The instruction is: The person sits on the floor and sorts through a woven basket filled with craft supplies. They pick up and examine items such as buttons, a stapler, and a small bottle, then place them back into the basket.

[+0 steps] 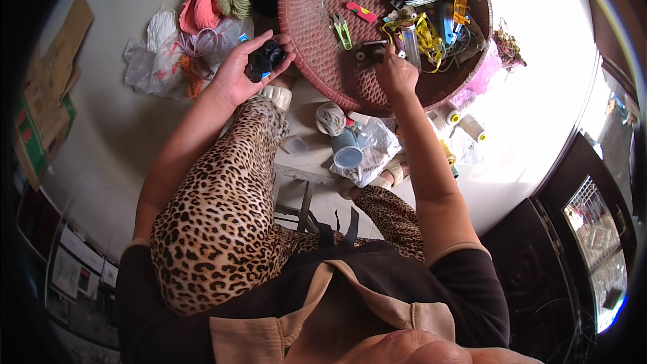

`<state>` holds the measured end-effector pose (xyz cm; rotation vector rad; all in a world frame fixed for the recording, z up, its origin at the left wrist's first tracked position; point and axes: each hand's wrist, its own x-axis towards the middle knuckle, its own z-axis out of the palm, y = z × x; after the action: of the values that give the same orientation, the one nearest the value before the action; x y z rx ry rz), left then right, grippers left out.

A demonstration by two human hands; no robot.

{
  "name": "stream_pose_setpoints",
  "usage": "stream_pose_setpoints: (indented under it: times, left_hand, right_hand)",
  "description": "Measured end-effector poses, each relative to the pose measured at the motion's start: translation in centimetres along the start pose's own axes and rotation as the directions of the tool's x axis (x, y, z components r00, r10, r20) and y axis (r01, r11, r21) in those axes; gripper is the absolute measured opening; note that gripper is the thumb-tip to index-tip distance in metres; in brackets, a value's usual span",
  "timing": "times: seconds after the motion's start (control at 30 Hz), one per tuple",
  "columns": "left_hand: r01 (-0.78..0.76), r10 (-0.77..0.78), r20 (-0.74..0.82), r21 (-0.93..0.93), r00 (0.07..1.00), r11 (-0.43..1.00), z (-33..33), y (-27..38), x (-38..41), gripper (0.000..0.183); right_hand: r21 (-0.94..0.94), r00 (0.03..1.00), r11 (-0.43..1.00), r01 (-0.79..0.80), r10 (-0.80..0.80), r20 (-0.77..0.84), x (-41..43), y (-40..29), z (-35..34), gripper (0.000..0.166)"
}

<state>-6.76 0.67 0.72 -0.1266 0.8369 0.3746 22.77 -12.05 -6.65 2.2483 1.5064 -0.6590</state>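
Observation:
My left hand (pixel 235 68) is turned palm up beside the basket's left rim. Several small black round pieces (pixel 267 58), perhaps bobbins or caps, lie in its cupped fingers. Inside the round woven basket (pixel 313 60), my right hand (pixel 398 75) reaches down among small sewing things, its fingertips partly hidden. Near it are a clear tube (pixel 410 45), a yellow tape measure (pixel 430 43) and a small white ring-shaped piece (pixel 360 55). Green-handled thread snips (pixel 342 33) and a pink-red and yellow tool (pixel 361 11) rest on the weave further left.
Pink cloth (pixel 207 0), green yarn (pixel 234 1) and plastic bags (pixel 162 71) lie on the floor at left. A blue canister (pixel 347 150), a roll of white cord (pixel 331 119) and thread cones (pixel 472 128) sit below the basket. Flattened cardboard (pixel 48 106) stands far left.

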Motion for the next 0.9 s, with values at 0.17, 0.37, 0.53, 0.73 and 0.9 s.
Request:
stream_pose_setpoints:
  times: [0.17, 0.37, 0.53, 0.73, 0.9]
  left_hand:
    - [0.004, -0.004, 0.007, -0.008, 1.0, 1.0, -0.2, -0.2, -0.1, 0.027]
    - [-0.01, 0.01, 0.002, -0.041, 1.0, 0.999, -0.5, -0.2, 0.2, 0.027]
    - [-0.001, 0.001, -0.018, -0.004, 1.0, 1.0, -0.2, -0.2, 0.4, 0.027]
    - [0.036, -0.036, 0.009, -0.03, 0.999, 0.999, -0.8, -0.1, 0.3, 0.023]
    - [0.045, -0.045, -0.002, -0.021, 0.999, 0.999, -0.4, -0.2, 0.3, 0.025]
  right_hand:
    - [0.245, 0.982, 0.952, 0.185, -0.189, -0.007, -0.1, 0.6, -2.5, 0.049]
    - [0.963, 0.869, -0.144, -0.226, -0.477, 0.132, -0.6, 1.1, -5.9, 0.037]
    - [0.83, 0.905, -0.43, -0.356, -0.379, 0.191, -1.7, -1.3, -5.7, 0.026]
    - [0.884, 0.937, -0.37, -0.287, -0.299, 0.179, -1.0, -5.1, -5.2, 0.023]
    - [0.896, 0.957, -0.339, -0.288, -0.082, 0.277, 0.3, -7.9, -4.4, 0.024]
